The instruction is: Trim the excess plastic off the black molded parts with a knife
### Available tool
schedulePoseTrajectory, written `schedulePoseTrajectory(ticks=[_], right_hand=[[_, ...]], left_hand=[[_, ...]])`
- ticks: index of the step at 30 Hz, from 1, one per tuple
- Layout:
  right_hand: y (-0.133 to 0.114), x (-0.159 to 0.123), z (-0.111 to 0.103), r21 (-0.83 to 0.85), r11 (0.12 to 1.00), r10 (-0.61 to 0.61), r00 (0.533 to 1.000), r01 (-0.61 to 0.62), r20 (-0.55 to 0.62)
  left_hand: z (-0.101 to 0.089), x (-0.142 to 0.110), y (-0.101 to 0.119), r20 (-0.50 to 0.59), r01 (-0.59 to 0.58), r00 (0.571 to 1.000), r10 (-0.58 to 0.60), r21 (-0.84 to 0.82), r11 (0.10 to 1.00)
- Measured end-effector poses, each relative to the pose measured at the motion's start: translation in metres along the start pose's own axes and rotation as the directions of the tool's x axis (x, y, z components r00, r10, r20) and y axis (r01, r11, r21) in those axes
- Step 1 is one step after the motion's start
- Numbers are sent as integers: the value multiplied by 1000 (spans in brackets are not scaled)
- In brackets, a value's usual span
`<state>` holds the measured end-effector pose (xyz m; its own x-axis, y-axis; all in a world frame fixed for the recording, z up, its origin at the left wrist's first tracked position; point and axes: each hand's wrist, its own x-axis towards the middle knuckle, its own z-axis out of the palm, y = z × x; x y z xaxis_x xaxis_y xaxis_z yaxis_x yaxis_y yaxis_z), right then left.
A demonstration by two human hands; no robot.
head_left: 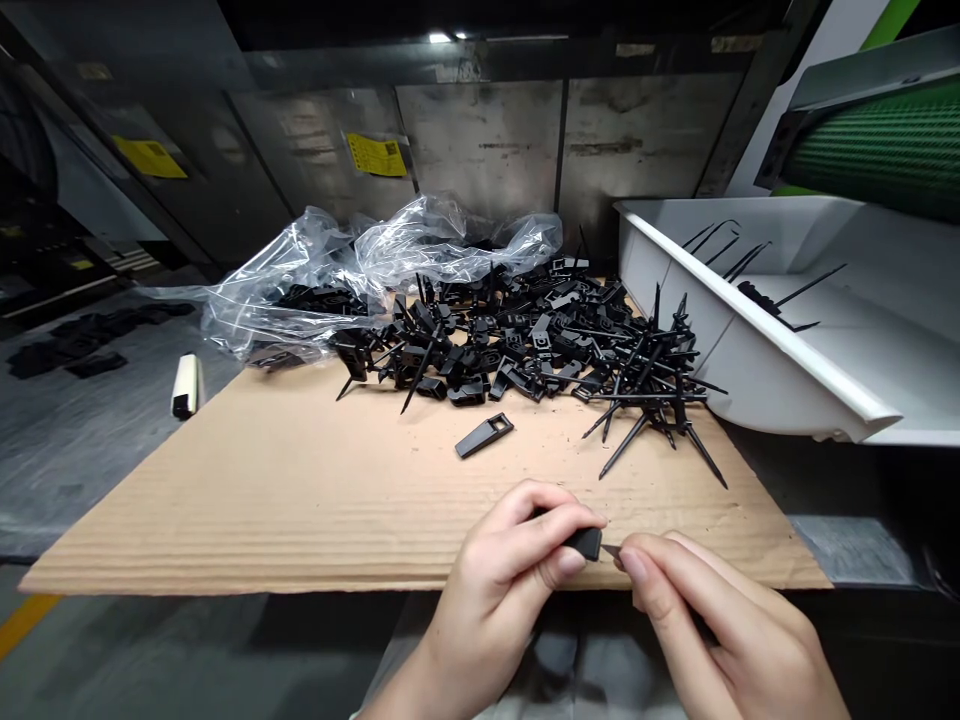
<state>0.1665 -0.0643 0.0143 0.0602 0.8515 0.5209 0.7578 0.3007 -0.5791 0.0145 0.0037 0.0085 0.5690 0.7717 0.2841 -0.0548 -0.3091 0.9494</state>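
Our two hands work over one corrugated cardboard sheet (247,510). Our left hand (499,590) grips one black plastic clip (583,544); our right hand (712,625) narrowly pinches one thin spike (611,551) at its end. One loose clip (484,435) lies before the heap (495,340).

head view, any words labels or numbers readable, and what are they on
Nothing can be read. Two yellow labels on the grey metal panels carry dark print, too small and blurred to read. No readable marking shows on the black plastic parts.
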Motion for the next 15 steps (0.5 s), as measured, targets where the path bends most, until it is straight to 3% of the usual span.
schedulePoseTrajectory(ticks=[5,15], right_hand=[[2,-2,1,2,999,-42,999,41,33],[-5,-6,7,132,979,145,987,-154,72]], left_hand=[[-1,-1,-2,-15,-24,1000,24,22,999],[4,0,-5,-39,-84,995,89,111,990]])
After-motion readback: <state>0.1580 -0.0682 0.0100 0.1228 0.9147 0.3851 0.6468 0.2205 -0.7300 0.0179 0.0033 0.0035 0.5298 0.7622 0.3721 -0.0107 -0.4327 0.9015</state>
